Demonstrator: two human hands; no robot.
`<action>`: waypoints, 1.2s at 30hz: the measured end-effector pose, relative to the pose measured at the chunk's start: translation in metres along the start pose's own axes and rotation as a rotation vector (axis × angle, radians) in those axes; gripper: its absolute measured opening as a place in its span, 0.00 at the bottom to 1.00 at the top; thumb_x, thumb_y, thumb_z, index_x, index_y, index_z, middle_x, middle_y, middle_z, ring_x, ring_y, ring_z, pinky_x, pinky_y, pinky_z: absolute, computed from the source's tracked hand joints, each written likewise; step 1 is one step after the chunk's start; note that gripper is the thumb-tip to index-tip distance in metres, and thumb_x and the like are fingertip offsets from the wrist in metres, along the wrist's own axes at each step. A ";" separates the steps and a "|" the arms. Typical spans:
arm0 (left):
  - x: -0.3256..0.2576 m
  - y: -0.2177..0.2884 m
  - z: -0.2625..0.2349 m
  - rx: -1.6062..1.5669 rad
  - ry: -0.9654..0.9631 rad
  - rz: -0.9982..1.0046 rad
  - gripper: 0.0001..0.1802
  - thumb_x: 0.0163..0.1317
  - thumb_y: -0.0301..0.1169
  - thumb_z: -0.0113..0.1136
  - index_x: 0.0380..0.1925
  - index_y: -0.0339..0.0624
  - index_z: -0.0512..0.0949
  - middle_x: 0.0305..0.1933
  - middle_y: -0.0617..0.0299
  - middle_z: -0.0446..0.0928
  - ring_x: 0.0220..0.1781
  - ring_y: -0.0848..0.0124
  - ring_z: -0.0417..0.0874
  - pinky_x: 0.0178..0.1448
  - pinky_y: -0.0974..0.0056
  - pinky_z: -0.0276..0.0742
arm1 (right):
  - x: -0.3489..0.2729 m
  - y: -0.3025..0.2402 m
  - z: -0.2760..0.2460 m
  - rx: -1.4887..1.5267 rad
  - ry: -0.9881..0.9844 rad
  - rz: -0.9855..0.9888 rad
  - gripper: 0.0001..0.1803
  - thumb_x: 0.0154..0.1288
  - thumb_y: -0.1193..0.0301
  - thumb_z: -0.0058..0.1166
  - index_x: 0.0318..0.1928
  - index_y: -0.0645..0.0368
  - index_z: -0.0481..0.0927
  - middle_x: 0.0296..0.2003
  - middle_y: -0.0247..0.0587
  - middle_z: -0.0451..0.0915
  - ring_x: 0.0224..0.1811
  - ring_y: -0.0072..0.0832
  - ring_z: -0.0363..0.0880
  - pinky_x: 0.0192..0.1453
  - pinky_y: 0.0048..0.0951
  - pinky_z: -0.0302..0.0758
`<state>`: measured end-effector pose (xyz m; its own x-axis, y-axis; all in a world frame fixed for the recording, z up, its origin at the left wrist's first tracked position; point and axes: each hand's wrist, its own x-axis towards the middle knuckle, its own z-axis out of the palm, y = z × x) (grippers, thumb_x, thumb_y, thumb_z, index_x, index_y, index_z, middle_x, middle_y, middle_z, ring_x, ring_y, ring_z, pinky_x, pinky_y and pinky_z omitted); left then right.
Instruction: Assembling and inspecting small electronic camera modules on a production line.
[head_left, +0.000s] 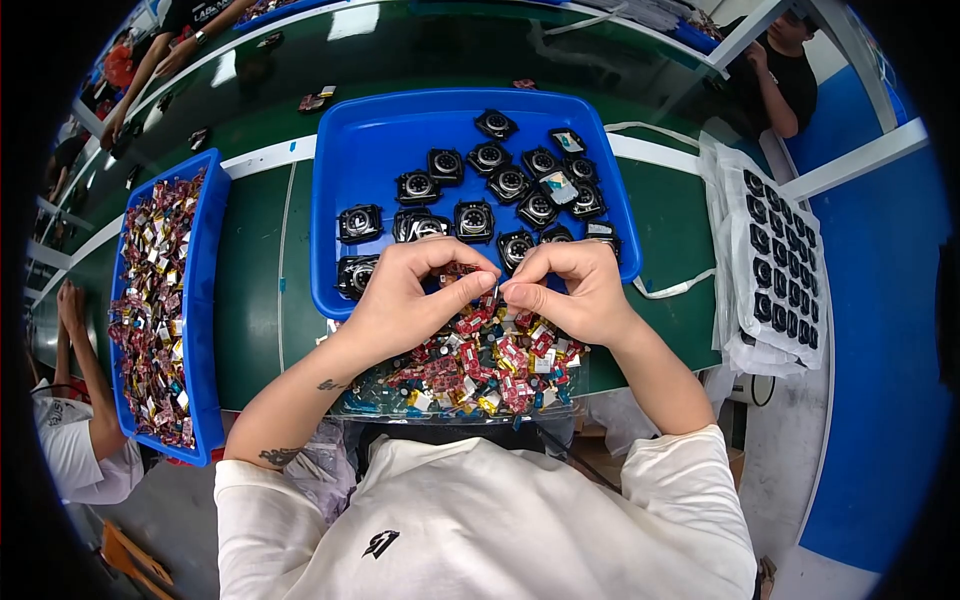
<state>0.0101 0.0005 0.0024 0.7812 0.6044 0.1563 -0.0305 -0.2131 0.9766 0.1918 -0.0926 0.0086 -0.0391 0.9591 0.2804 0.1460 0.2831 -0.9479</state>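
Nearest the camera, a clear tray (360,405) heaped with small red and yellow wired parts (490,365) sits at the green bench's edge, with the blue tray (370,150) of black round-lens modules (474,220) just behind it. Over the heap, the left hand (400,300) and right hand (575,290) meet fingertip to fingertip, each pinched shut on one tiny part (497,290) between them. This looks like separating or preparing a single piece; the next move likely calls for fine, steady finger work.
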 end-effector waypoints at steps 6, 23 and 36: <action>0.001 0.005 -0.002 0.058 -0.085 0.055 0.07 0.58 0.28 0.61 0.32 0.36 0.78 0.31 0.63 0.76 0.31 0.79 0.74 0.36 0.73 0.71 | 0.000 0.001 -0.002 0.106 0.073 0.077 0.07 0.58 0.74 0.60 0.28 0.65 0.78 0.23 0.36 0.78 0.25 0.16 0.76 0.27 0.18 0.71; 0.003 0.000 -0.004 -0.339 0.105 -0.053 0.07 0.61 0.28 0.58 0.37 0.36 0.76 0.34 0.67 0.76 0.34 0.82 0.74 0.39 0.76 0.71 | 0.014 -0.006 -0.019 -0.828 0.055 -0.097 0.19 0.49 0.70 0.60 0.45 0.58 0.80 0.43 0.41 0.73 0.47 0.34 0.70 0.49 0.31 0.70; 0.003 0.001 -0.003 -0.296 0.109 -0.044 0.06 0.61 0.27 0.58 0.35 0.36 0.75 0.33 0.68 0.74 0.36 0.83 0.72 0.41 0.76 0.70 | 0.020 -0.009 -0.023 -1.010 -0.009 -0.098 0.12 0.49 0.67 0.62 0.33 0.58 0.78 0.52 0.41 0.71 0.55 0.36 0.66 0.55 0.37 0.66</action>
<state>0.0110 0.0042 0.0047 0.7150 0.6901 0.1125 -0.1910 0.0381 0.9808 0.2122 -0.0765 0.0258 -0.1028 0.9328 0.3454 0.9087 0.2293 -0.3487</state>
